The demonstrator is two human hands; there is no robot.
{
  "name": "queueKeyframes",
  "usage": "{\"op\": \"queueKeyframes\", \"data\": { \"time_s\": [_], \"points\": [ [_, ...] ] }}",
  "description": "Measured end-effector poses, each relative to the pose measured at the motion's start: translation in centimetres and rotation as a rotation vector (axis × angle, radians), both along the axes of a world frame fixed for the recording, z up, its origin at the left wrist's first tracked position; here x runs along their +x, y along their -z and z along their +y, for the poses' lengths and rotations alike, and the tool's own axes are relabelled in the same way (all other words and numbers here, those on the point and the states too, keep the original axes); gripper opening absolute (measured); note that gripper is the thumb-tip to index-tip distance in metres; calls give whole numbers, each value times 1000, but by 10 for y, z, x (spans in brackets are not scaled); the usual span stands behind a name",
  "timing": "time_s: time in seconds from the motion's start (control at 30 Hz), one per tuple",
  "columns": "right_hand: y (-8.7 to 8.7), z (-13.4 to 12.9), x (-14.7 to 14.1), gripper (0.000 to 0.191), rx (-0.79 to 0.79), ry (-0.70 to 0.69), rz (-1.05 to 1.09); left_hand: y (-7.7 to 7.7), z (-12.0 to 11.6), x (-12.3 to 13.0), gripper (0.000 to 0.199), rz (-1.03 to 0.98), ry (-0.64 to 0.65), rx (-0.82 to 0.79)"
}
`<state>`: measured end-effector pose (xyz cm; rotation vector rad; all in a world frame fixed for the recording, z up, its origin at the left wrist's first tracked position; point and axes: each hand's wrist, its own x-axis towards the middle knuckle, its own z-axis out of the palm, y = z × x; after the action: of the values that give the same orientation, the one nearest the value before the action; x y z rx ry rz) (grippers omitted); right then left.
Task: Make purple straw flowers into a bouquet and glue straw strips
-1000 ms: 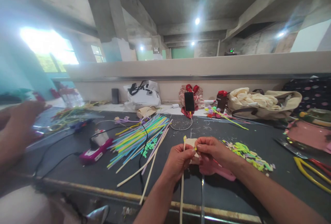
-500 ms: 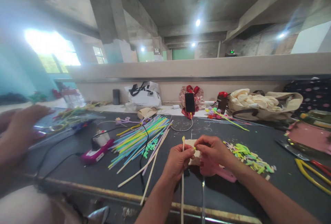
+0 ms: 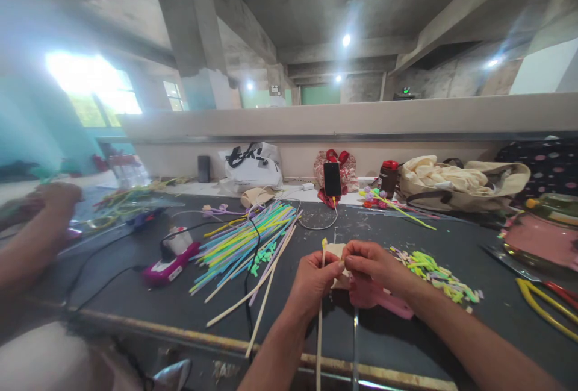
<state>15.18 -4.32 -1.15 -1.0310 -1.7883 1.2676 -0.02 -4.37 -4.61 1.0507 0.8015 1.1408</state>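
Note:
My left hand (image 3: 311, 285) is closed around a cream pipe cleaner (image 3: 320, 337), which stands upright with a small yellow tip above the fingers and hangs past the table edge below. Touching the left fingertips, my right hand (image 3: 368, 261) is pinched on a small yellow piece, mostly hidden by the fingers. Beneath the right hand lies a pink glue gun (image 3: 383, 303), partly covered, beside a beige pad (image 3: 336, 250). A clear stick (image 3: 356, 343) runs from near the gun over the table's front edge. Short cut pipe cleaner pieces (image 3: 445, 276) lie right of my right hand.
Long coloured pipe cleaners (image 3: 244, 246) and green bits (image 3: 263, 258) lie to the left, near a magenta power strip (image 3: 169, 265) with black cables. Scissors with yellow handles (image 3: 542, 306) rest at right. Behind stand a phone (image 3: 333, 180) and bags. Another person's arm (image 3: 36, 228) reaches in at far left.
My fingertips have drawn closer together, and the yellow piece between them is now more covered. The pipe cleaner's tip has shifted slightly right. The other person's hand at left has moved.

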Motion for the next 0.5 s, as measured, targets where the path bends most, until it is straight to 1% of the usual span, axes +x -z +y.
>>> {"op": "queueKeyframes", "data": {
  "time_s": [0.13,0.27,0.5],
  "points": [
    [0,-1,1,22,-57,-40,32,2,0,0,28,-1,20,4],
    [0,0,2,22,-73,-41,28,4,1,0,23,-10,36,8],
    [0,6,0,14,41,76,-47,3,3,1,21,-28,33,-35]
  ]
}}
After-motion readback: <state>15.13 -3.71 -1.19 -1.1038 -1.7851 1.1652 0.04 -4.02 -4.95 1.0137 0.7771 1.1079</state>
